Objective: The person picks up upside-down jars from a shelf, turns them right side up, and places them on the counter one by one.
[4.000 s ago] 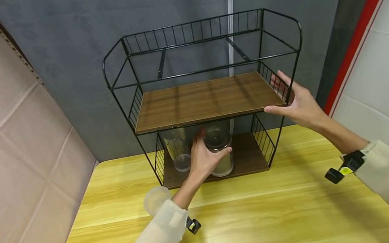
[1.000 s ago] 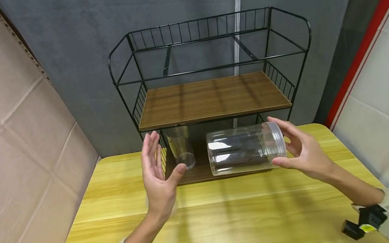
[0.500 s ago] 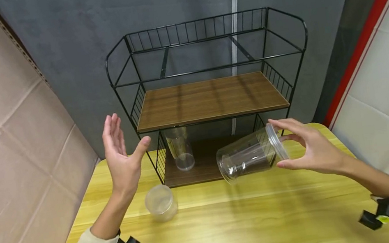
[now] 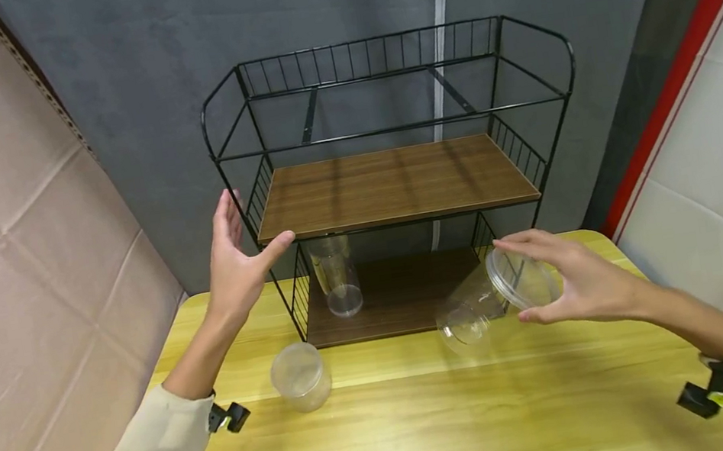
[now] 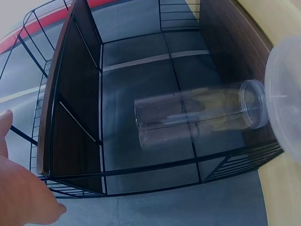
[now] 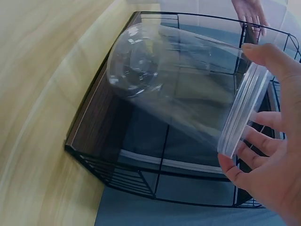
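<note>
A clear plastic jar [image 4: 474,310] is tilted in front of the shelf's lower right side, base down to the left. My right hand [image 4: 570,277] grips it around its ridged lid [image 6: 242,110], thumb on one side and fingers on the other. My left hand [image 4: 231,282] is at the rack's left side, fingers straight and upright by the post, thumb reaching toward the front corner of the middle board [image 4: 391,187]. Contact there cannot be made out. Another clear jar [image 4: 341,290] stands on the left of the bottom board [image 4: 408,311].
The black wire rack [image 4: 383,130] stands at the back of the wooden table [image 4: 391,437], its top tier an open frame without a board. A small translucent round tub [image 4: 299,377] sits in front of its left corner. A grey curtain [image 4: 133,134] hangs behind.
The jar came out from the bottom board into my right hand, first sideways, now tipped with its base lower. My left hand let go of the jar and moved left to the rack's side.
</note>
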Motion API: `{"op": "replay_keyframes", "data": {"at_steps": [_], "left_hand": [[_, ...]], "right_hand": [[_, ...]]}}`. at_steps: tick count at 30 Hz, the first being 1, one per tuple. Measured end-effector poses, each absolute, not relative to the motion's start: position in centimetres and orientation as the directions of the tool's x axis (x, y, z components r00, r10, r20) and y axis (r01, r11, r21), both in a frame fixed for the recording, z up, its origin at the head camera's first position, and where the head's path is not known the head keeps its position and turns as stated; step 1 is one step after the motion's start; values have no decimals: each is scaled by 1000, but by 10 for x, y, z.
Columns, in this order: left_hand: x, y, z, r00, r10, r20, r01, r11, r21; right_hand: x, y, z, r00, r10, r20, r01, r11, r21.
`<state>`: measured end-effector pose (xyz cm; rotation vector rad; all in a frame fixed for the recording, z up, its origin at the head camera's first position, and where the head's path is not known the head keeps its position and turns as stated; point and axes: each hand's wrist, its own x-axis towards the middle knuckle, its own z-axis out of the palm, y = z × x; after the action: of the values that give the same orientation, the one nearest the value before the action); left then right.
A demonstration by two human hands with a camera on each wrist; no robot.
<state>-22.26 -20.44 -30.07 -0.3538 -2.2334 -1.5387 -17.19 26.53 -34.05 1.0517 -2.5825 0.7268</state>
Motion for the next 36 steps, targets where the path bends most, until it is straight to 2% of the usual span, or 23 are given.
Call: {"op": "replay_keyframes", "data": {"at_steps": [8, 17, 36], "left_hand": [[-240, -198, -300, -894, -4, 448, 411, 392, 823], [-249, -198, -303, -915, 9, 404, 372, 407, 834], [-254, -199, -310, -906, 27, 423, 399, 390, 830]], "right_hand": [[-178, 268, -350, -727, -609, 318, -686, 665, -296], [-179, 271, -366, -692, -652, 310, -720, 654, -233], [-183, 275, -387, -709, -664, 238, -704, 682, -196]]}}
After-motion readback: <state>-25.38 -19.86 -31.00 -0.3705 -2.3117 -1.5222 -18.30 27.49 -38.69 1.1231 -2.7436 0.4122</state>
